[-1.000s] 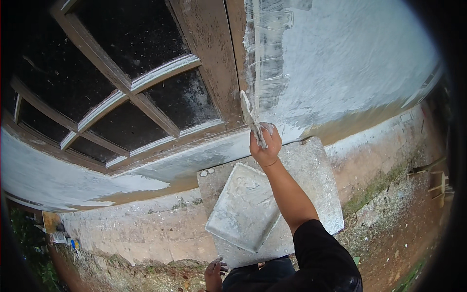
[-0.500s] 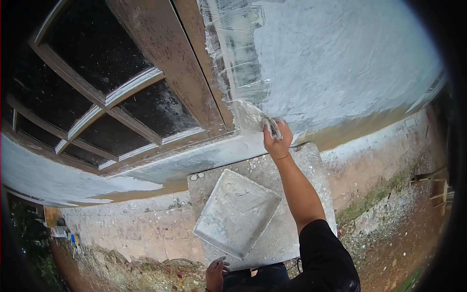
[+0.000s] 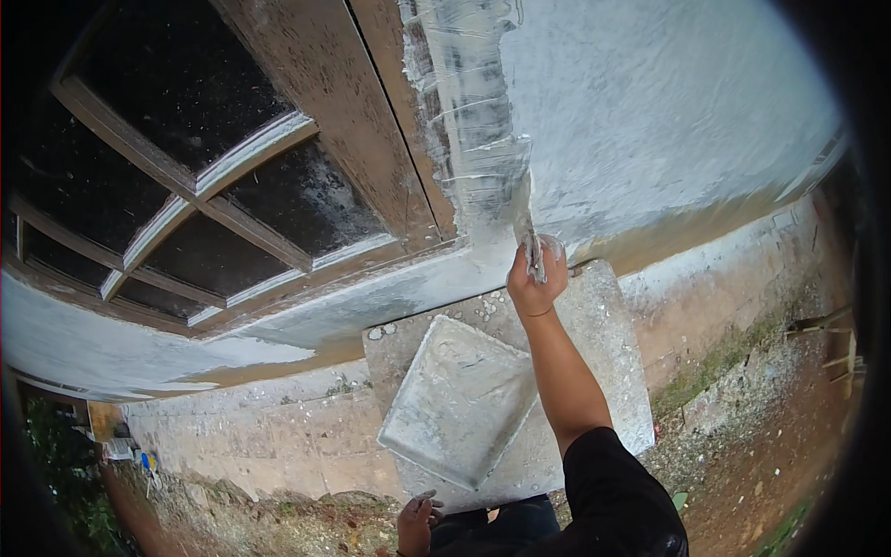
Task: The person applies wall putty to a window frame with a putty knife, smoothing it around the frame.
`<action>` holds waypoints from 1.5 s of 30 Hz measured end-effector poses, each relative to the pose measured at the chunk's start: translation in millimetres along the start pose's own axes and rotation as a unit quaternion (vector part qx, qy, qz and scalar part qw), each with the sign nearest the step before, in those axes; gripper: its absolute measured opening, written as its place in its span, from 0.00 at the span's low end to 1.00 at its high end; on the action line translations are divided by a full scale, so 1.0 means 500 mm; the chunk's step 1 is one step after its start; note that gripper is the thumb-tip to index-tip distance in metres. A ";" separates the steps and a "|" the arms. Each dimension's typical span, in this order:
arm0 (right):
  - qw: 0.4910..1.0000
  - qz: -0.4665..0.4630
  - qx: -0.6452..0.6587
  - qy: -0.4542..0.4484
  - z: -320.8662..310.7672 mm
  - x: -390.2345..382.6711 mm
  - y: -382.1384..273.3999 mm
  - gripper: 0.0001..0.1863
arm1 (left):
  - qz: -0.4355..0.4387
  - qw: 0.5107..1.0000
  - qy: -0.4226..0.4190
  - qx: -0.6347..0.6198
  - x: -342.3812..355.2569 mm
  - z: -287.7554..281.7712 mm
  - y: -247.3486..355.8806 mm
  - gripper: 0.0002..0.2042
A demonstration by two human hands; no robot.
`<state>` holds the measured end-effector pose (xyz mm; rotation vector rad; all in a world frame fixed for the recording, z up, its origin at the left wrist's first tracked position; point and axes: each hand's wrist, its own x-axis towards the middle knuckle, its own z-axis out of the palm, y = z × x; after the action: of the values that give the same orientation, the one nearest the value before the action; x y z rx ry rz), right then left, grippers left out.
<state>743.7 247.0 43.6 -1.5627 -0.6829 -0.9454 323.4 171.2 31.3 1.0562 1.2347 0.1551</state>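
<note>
My right hand (image 3: pixel 538 278) grips a putty-smeared putty knife (image 3: pixel 530 243) by its handle. Its blade is turned nearly edge-on against the wall (image 3: pixel 668 111), at the lower end of a streaky band of wet white putty (image 3: pixel 484 121) beside the window frame. Below that hand is a shallow square tray (image 3: pixel 455 399), coated inside with pale putty. It lies askew on a speckled grey board (image 3: pixel 603 353). Close to the board's near edge, my left hand (image 3: pixel 416 524) hangs with fingers apart and grey smears on them, seemingly holding nothing.
A brown wooden window (image 3: pixel 348 121) with small dark panes fills the upper left. A rough ledge (image 3: pixel 269 446) runs along the foot of the wall. Reddish dirt ground (image 3: pixel 752 492) and scattered debris lie at the right; plants (image 3: pixel 65 464) show at the far left.
My right hand has shifted slightly right and down. The knife's blade has swung from lying broad toward the window frame to standing nearly edge-on, leaving smeared putty there. The left hand stays low.
</note>
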 end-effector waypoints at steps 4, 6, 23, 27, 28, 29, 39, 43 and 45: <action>0.999 -0.038 -0.009 0.008 0.063 -0.025 -0.039 0.09 | 0.003 1.000 0.012 -0.012 0.002 -0.059 -0.005 0.14; 0.999 -0.045 -0.019 0.010 0.083 -0.035 -0.053 0.09 | -0.003 0.999 0.030 -0.038 0.004 -0.087 -0.013 0.14; 0.996 -0.072 0.011 -0.057 0.110 -0.080 -0.135 0.09 | 0.006 0.998 0.042 -0.042 0.007 -0.129 -0.019 0.14; 0.996 -0.060 0.011 -0.067 0.084 -0.084 -0.119 0.08 | 0.007 0.999 0.034 -0.037 0.008 -0.097 -0.013 0.13; 0.996 -0.060 0.011 -0.067 0.075 -0.085 -0.116 0.08 | 0.007 0.999 0.034 -0.037 0.008 -0.091 -0.015 0.13; 0.995 -0.056 0.031 -0.070 0.067 -0.086 -0.113 0.08 | 0.010 0.999 0.031 -0.034 0.009 -0.085 -0.018 0.14; 0.976 -0.053 0.157 -0.140 0.006 -0.002 0.035 0.10 | -0.006 1.000 0.022 -0.001 0.014 0.034 -0.010 0.15; 0.985 -0.032 0.122 -0.114 -0.020 0.024 0.089 0.09 | -0.010 1.000 0.017 -0.017 0.017 0.074 -0.009 0.15; 0.989 -0.012 0.106 -0.107 -0.036 0.026 0.088 0.09 | -0.012 1.000 0.010 -0.006 0.016 0.080 -0.008 0.15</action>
<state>783.7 219.8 33.2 -1.4802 -0.9239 -0.7031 357.7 151.1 20.8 1.0320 1.2622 0.1550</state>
